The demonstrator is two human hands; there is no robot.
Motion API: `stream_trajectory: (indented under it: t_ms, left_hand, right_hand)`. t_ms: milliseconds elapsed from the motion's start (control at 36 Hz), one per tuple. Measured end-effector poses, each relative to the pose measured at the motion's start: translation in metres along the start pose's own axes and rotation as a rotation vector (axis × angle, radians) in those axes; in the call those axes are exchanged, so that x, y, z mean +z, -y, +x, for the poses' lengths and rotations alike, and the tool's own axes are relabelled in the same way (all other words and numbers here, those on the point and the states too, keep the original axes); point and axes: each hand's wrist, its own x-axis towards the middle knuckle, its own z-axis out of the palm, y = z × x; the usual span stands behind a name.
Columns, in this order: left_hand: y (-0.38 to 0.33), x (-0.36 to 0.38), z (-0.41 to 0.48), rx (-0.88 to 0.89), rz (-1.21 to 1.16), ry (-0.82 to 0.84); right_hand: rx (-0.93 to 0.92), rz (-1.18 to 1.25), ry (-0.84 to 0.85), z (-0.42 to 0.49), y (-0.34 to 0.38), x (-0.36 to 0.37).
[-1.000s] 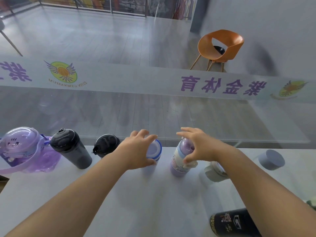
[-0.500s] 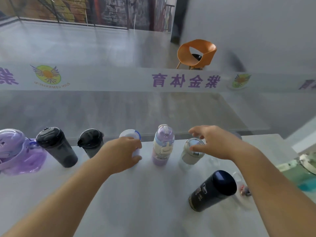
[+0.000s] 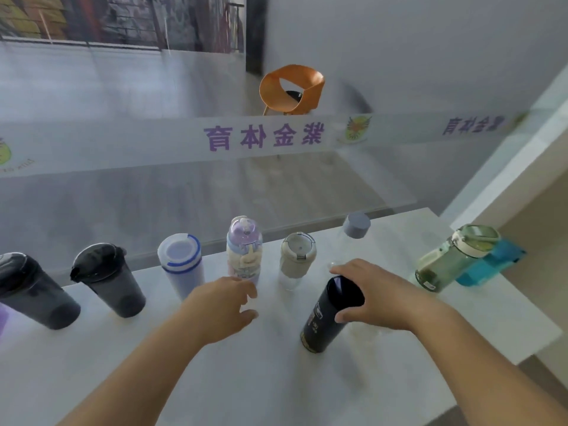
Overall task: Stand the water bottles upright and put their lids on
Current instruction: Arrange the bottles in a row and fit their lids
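A black bottle (image 3: 325,318) stands slightly tilted on the white table (image 3: 270,385), its dark top showing. My right hand (image 3: 381,298) curls around its upper end, fingers behind and thumb in front. My left hand (image 3: 221,305) hovers open and holds nothing, just in front of the lilac bottle (image 3: 244,247). Along the back stand two dark grey tumblers (image 3: 29,292) (image 3: 112,281), a white bottle with a blue ring (image 3: 183,262) and a beige-lidded clear bottle (image 3: 296,256), all upright with lids on.
A clear bottle with a grey cap (image 3: 356,225) stands at the back right. A green bottle (image 3: 451,259) and a blue object (image 3: 491,265) sit near the table's right edge. A glass partition (image 3: 184,195) runs right behind the bottles. Something clear lies under my right hand.
The view has swung right. My left hand let go of the white bottle and drew back to the right. My right hand moved from the beige-lidded bottle down onto the black bottle.
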Motion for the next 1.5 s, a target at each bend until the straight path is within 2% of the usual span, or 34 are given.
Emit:
stream_trajectory:
  t_ms: [139, 417, 722, 1111, 1250, 1389, 1444, 1500]
  left_hand:
    - [-0.016, 0.002, 0.016, -0.027, -0.004, -0.001]
    - [-0.050, 0.008, 0.051, -0.157, -0.054, -0.106]
    - [-0.080, 0.015, 0.082, -0.248, -0.088, -0.120]
    - [-0.084, 0.003, 0.127, -0.160, -0.093, -0.226]
    - [-0.082, 0.001, 0.143, -0.062, -0.024, -0.163]
    - [-0.081, 0.003, 0.158, -0.014, 0.108, -0.104]
    - [-0.081, 0.004, 0.163, -0.025, 0.141, -0.066]
    - [-0.082, 0.005, 0.167, -0.043, 0.134, -0.023]
  right_hand:
    - [-0.056, -0.019, 0.071, 0.011, -0.010, 0.009]
    - [-0.226, 0.009, 0.062, 0.049, -0.049, -0.013]
    - [-0.277, -0.029, 0.010, 0.089, -0.096, -0.039]
    - [-0.263, 0.009, 0.114, 0.104, -0.107, -0.053]
    - [-0.217, 0.230, -0.018, 0.107, -0.111, -0.065]
    - [-0.161, 0.130, -0.287, 0.126, -0.125, -0.067]
    - [-0.132, 0.076, -0.303, 0.135, -0.131, -0.064]
    - [-0.097, 0.041, -0.226, 0.144, -0.135, -0.061]
